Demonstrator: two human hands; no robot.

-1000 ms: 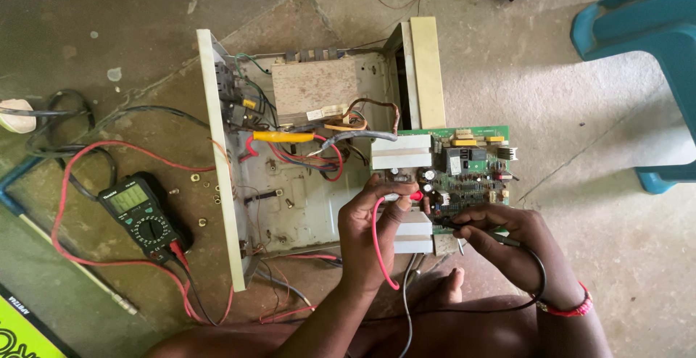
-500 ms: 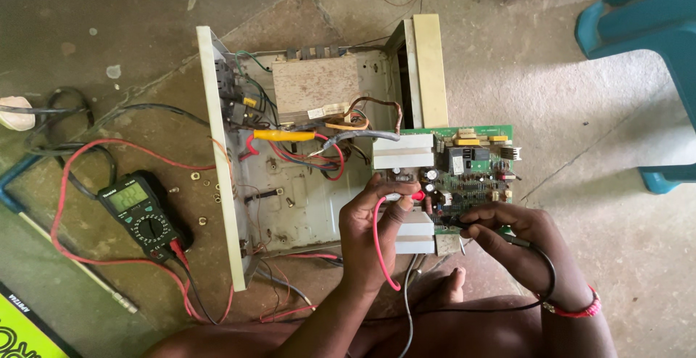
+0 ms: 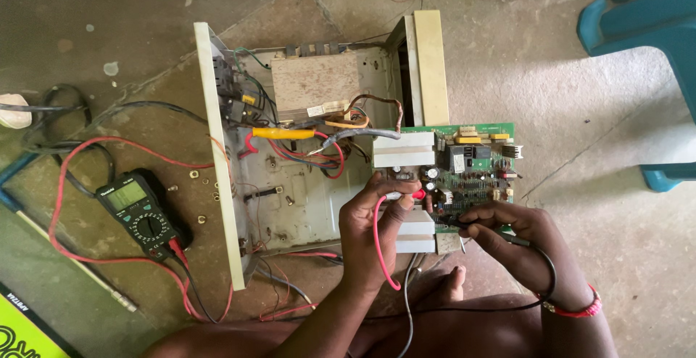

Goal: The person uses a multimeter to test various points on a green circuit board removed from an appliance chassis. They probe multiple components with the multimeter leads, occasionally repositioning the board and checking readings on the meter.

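Right then, the left hand (image 3: 377, 217) pinched a red probe (image 3: 413, 195) onto the green circuit board (image 3: 475, 166); the right hand (image 3: 507, 231) pinched a slim black probe (image 3: 453, 222) there, beside ribbed grey heatsinks (image 3: 403, 149) on the rough concrete floor (image 3: 580, 111).

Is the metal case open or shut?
Open. The metal case has no cover; its transformer and wiring show, and the green circuit board lies out beside it under both hands.

Black probe (image 3: 475, 226) tip hidden under right hand (image 3: 515, 238); chair (image 3: 645, 32) cropped.
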